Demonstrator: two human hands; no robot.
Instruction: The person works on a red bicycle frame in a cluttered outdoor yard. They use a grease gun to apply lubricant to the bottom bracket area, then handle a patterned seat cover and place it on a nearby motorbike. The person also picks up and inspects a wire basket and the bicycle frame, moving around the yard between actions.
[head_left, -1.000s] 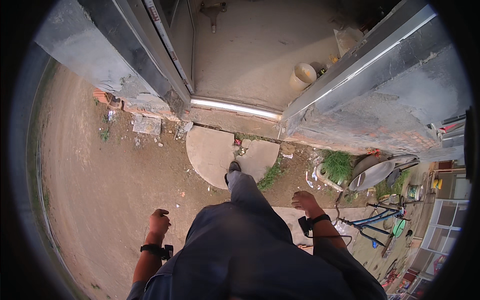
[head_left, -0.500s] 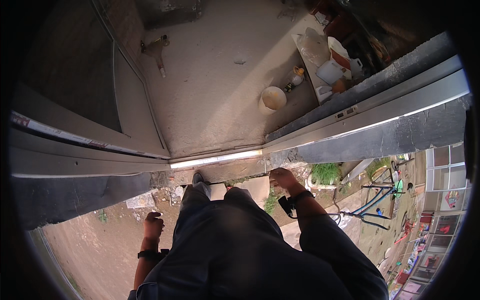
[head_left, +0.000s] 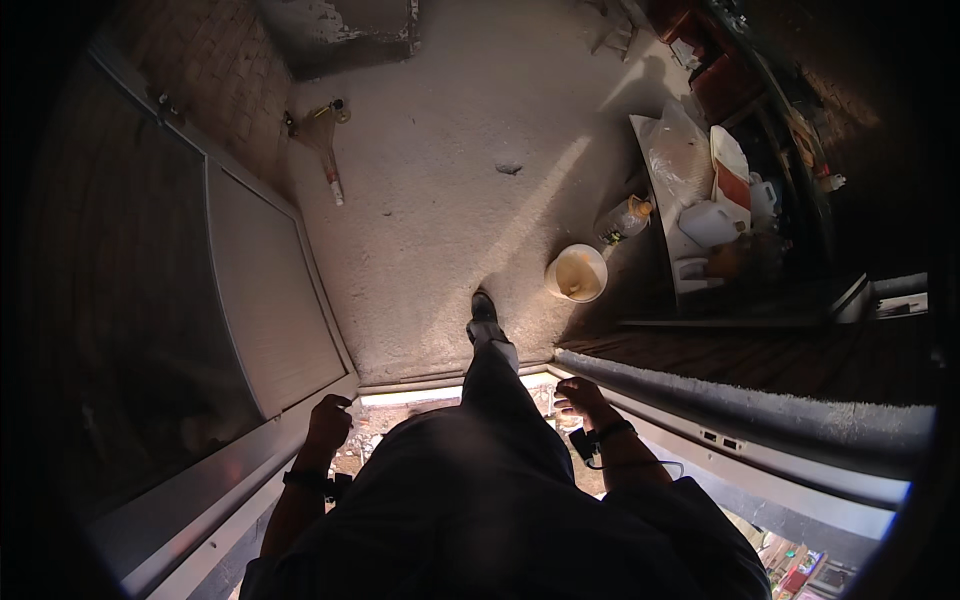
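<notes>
I look straight down my body in dark clothes. My left hand hangs by my left hip with its fingers curled loosely and nothing in it. At the right hip, my right hand has its fingers apart and is empty. Each wrist carries a dark band. One foot in a dark shoe stands on the concrete floor just past the metal door sill.
An open door leaf stands to my left against a brick wall. A pale bucket and a plastic bottle sit ahead on the right beside a cluttered shelf. A tool lies far left.
I have stepped from the dirt yard over the sill into the room. The door frame has slid down past me and the indoor floor now fills the view.
</notes>
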